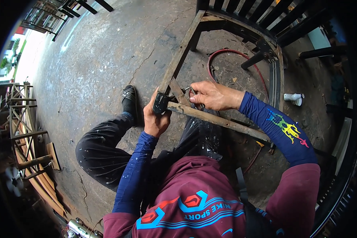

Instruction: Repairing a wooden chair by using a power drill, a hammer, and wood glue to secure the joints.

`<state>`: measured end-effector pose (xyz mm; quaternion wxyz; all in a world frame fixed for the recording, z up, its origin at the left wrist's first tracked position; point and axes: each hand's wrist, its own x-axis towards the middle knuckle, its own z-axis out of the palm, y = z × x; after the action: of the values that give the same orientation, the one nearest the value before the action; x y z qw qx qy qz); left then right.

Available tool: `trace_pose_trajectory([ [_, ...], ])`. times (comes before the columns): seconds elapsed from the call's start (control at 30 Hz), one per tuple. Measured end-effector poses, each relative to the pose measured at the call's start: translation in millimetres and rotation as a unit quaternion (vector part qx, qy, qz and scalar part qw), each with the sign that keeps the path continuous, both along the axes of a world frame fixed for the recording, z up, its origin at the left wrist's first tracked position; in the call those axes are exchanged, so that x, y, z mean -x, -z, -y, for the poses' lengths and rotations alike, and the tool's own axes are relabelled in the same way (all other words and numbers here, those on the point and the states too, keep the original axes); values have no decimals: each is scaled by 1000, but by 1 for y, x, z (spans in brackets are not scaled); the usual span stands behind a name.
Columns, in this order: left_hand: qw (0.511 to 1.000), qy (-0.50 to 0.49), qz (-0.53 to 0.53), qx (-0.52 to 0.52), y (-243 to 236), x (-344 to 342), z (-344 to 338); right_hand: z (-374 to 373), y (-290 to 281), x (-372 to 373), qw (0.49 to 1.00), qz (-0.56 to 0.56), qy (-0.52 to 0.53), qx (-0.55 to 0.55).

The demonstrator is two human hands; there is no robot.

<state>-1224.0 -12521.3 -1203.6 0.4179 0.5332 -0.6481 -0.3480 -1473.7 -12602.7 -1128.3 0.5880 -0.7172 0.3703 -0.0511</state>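
In the head view a wooden seat frame (217,116) with black parts lies over my legs. My left hand (156,119) is closed round its near left corner at a black leg block (160,104). Beside that corner, my right hand (214,96) is closed on a small metal tool (192,89), whose exact kind I cannot make out, near a metal rod crossing the short diagonal wooden brace (178,91). My fingertips and the underside of the joint are partly hidden.
Black slatted furniture (261,18) adjoins the frame at upper right. A red hose (261,75) curves on the concrete floor (91,71). A white cylindrical object (293,98) lies right. Metal racks (27,133) and long planks (47,186) stand or lie left.
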Motion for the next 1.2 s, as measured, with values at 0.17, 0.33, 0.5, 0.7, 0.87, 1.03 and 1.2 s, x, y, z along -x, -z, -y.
trace_pose_trajectory([
  [0.17, 999, -10, -3, -35, -8, 2, -1, 3, 29, -5, 985, 83, 27, 151],
  [0.33, 1000, 2, -2, -31, -7, 1, -2, 17, 36, -4, 868, 21, -31, 496],
  [0.5, 999, 0, 33, -41, -8, -2, -5, 22, 31, 2, 861, 48, -67, 501],
  [0.7, 998, -2, 46, -48, -11, 0, -5, 27, 25, 7, 941, 173, -38, 289],
  [0.87, 995, -9, 84, -46, -2, -3, -7, 21, 17, 0, 952, 185, 183, -158],
  [1.03, 997, -8, 24, -75, -6, -3, -6, 23, 15, -9, 860, 265, 196, -389],
  [1.2, 998, -7, -6, -68, -16, 3, -3, 49, 6, -4, 950, 140, 80, -268],
])
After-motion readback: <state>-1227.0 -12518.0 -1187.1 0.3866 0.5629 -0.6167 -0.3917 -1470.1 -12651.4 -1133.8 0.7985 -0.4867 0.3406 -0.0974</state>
